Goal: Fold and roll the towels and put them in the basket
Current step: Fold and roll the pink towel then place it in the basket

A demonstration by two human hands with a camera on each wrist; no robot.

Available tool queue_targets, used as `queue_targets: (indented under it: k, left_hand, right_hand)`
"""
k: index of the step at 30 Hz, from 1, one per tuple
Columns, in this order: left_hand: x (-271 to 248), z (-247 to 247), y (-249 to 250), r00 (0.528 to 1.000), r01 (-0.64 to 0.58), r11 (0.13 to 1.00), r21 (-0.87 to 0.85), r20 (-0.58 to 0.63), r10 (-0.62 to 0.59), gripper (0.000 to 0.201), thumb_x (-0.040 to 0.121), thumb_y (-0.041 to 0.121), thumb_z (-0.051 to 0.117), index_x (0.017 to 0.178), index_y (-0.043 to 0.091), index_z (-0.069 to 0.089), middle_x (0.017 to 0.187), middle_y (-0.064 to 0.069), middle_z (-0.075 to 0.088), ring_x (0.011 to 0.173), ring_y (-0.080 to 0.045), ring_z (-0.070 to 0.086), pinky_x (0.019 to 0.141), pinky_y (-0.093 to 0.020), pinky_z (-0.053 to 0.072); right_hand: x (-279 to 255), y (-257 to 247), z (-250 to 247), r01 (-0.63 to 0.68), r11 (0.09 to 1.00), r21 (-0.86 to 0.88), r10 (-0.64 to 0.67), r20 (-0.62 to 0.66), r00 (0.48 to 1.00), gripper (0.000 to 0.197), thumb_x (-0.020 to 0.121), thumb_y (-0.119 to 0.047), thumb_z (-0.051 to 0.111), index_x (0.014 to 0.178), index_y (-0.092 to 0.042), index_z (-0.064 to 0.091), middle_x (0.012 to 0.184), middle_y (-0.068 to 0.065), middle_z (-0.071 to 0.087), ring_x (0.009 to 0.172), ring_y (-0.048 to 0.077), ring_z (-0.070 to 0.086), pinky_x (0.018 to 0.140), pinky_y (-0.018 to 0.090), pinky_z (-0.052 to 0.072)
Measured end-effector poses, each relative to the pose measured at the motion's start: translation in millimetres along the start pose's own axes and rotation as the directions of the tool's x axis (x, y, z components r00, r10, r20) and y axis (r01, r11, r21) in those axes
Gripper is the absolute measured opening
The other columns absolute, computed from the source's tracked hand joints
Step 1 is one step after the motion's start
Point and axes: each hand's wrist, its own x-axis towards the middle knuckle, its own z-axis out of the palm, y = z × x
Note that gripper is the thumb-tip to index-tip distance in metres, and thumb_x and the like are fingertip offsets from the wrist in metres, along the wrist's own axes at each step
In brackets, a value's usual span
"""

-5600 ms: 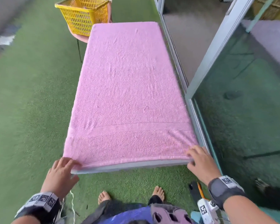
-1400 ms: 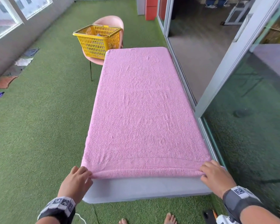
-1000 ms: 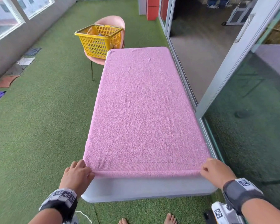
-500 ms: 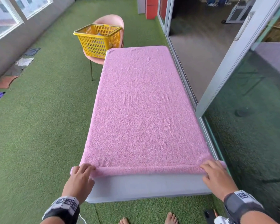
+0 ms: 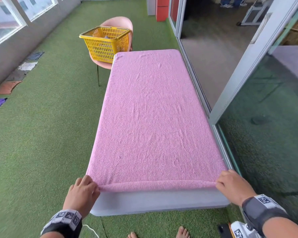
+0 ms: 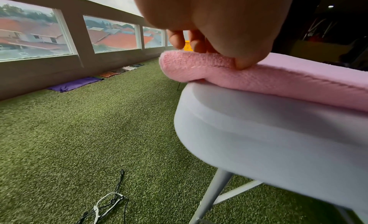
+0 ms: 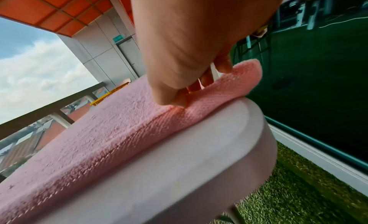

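A pink towel lies flat along a long white table, its near end turned over into a thin roll. My left hand pinches the roll's left end. My right hand pinches the right end. In both wrist views the thumb and fingers are curled on the rolled cloth. The yellow basket stands on a pink chair past the table's far left corner, with something grey inside.
Green artificial turf covers the floor. A glass sliding door with its frame runs close along the table's right side. Cloths lie by the left wall. Cables lie near my bare feet.
The towel's near hem, first hanging at the table edge, has been turned over and rolled a little way forward under both hands, baring the table's near end.
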Motion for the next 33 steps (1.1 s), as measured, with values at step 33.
queue_targets:
  k: [33]
  left_hand:
    - [23.0, -4.0, 14.5, 0.998, 0.033, 0.983, -0.178, -0.054, -0.043, 0.023, 0.074, 0.008, 0.081, 0.080, 0.022, 0.063, 0.081, 0.010, 0.052, 0.065, -0.010, 0.048, 0.055, -0.027, 0.041]
  right_hand:
    - [18.0, -13.6, 1.4, -0.026, 0.998, 0.063, 0.035, -0.133, 0.991, 0.020, 0.094, -0.023, 0.060, 0.079, -0.036, 0.056, 0.086, -0.019, 0.052, 0.081, -0.002, 0.049, 0.077, 0.028, 0.038]
